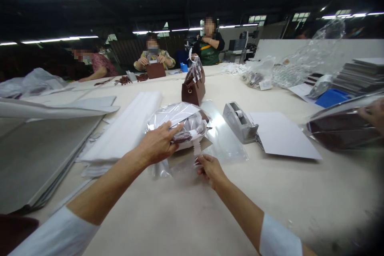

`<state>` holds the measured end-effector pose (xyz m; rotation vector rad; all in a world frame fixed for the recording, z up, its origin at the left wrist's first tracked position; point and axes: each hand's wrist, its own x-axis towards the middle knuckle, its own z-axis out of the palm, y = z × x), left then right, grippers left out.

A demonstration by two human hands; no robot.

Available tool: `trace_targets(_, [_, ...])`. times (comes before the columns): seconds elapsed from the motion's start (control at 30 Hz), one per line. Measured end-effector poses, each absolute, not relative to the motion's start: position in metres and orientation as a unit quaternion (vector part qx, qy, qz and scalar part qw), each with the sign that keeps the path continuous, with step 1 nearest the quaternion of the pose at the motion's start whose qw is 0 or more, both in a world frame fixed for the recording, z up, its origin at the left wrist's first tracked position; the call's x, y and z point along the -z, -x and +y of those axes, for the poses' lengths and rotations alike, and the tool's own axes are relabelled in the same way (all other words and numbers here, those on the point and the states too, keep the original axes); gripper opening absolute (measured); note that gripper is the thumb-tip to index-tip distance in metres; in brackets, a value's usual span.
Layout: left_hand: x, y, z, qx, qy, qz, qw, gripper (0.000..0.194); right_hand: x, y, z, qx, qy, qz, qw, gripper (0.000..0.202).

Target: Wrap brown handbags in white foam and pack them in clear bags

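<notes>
A handbag in a clear plastic bag (180,114) lies on the table in front of me, with white paper inside the plastic and a dark brown part showing near its front. My left hand (160,142) grips its near left side, thumb and fingers curled against the plastic. Close to the front edge, my right hand (208,168) pinches clear plastic film (184,170) between thumb and fingers. A pale strip with a jagged edge (196,147) runs from the bundle toward those fingertips. Behind the bundle stands an upright brown handbag (193,88) with wrapped handles.
Right of the bundle are flat clear bags (225,144), a grey tape dispenser (240,122) and white sheets (282,136). White foam sheets (126,128) are stacked at left. At far right, another person's hand (375,116) touches a wrapped brown bag (336,128). Co-workers are across the table.
</notes>
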<state>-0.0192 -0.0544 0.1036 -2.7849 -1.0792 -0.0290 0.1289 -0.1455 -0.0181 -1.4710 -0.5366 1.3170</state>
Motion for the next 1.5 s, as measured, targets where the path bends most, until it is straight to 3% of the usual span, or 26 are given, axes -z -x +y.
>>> trace_targets(0.33, [-0.104,0.033,-0.044,0.129,0.949,-0.285,0.024,0.038,-0.036,-0.118,-0.109,-0.532,0.527,-0.348,0.564,0.018])
trace_targets(0.47, [-0.144,0.031,-0.034,0.155,0.942,-0.297,0.009,0.022,-0.087,-0.115,-0.094,-0.51,0.488,-0.393,0.589,0.021])
trace_targets(0.67, [-0.23,0.028,-0.058,0.174,0.914,-0.365,-0.04,0.032,-0.188,-0.13,-0.117,-0.494,0.46,-0.476,0.563,0.018])
trace_targets(0.8, [-0.255,0.036,-0.086,0.154,0.89,-0.411,-0.123,0.032,-0.231,-0.14,-0.152,-0.44,0.457,-0.549,0.544,0.023])
trace_targets(0.93, [-0.231,0.04,-0.112,0.132,0.867,-0.41,-0.251,0.033,-0.228,-0.142,-0.181,-0.416,0.453,-0.579,0.535,0.025])
trace_targets(1.1, [-0.183,0.038,-0.135,0.087,0.857,-0.369,-0.35,0.03,-0.183,-0.147,-0.196,-0.479,0.521,-0.564,0.425,0.032])
trace_targets(1.23, [-0.18,0.058,-0.134,0.076,0.856,-0.298,-0.417,0.037,-0.187,-0.16,-0.212,-0.472,0.498,-0.626,0.371,0.038])
trace_targets(1.3, [-0.182,0.072,-0.13,0.062,0.851,-0.317,-0.414,0.035,-0.197,-0.17,-0.221,-0.43,0.489,-0.685,0.326,0.038])
trace_targets(1.37, [-0.182,0.081,-0.128,0.071,0.85,-0.363,-0.375,0.023,-0.201,-0.182,-0.227,-0.308,0.479,-0.762,0.308,0.044])
trace_targets(1.5, [-0.178,0.082,-0.131,0.148,0.861,-0.371,-0.317,0.021,-0.191,-0.201,-0.218,0.055,0.468,-0.832,0.294,0.093])
